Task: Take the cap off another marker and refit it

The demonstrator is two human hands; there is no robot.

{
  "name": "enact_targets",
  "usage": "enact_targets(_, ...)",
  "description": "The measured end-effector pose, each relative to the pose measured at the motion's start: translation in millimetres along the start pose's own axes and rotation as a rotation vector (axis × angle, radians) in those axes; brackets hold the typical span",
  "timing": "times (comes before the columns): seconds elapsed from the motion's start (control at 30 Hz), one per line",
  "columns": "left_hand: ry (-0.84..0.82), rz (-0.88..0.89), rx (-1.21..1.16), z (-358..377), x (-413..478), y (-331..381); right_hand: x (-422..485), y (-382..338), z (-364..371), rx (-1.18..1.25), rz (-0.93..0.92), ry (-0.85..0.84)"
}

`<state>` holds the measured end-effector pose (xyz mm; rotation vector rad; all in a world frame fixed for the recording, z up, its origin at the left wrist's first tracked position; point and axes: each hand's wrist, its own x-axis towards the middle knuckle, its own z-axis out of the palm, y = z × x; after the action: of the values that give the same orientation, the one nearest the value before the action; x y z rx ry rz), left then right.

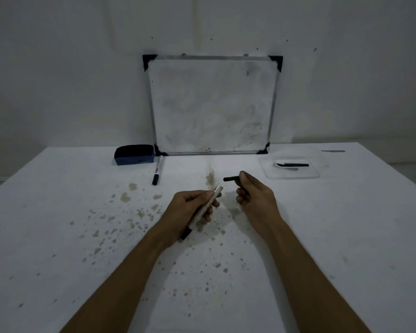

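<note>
Stained white table (58,212), left hand (190,212) gripping marker barrel (205,207), right hand (255,195) pinching black cap (231,179).

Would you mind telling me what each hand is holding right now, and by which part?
The left hand grips a marker barrel around its middle. The right hand pinches a black cap by one end.

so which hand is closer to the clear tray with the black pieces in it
Right. The right hand, holding a black cap, lies just in front and left of the clear tray. The left hand, gripping a marker body, is further left.
</note>
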<state>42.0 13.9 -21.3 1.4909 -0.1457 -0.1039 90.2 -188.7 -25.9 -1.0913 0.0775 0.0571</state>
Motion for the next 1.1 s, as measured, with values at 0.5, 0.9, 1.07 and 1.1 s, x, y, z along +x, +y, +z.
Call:
enact_targets(0.5,0.03,0.008,0.038,5.5,-2.0,4.1,-16.0,-1.2,12.0,-0.526,-0.39,-0.095)
enact_targets(0.9,0.242,0.065,-0.022,-39.9,0.0,9.3,-25.7,25.7,27.8,-1.211,-0.495,-0.301)
enact_targets(1.07,0.283,0.06,0.007,-41.2,5.9,4.0,-24.6,30.0,37.2,-1.375,-0.552,-0.26)
enact_targets(1.1,0.281,0.061,0.03,-41.1,6.5,3.0,-24.6,30.3,36.6,-1.333,-0.55,-0.264)
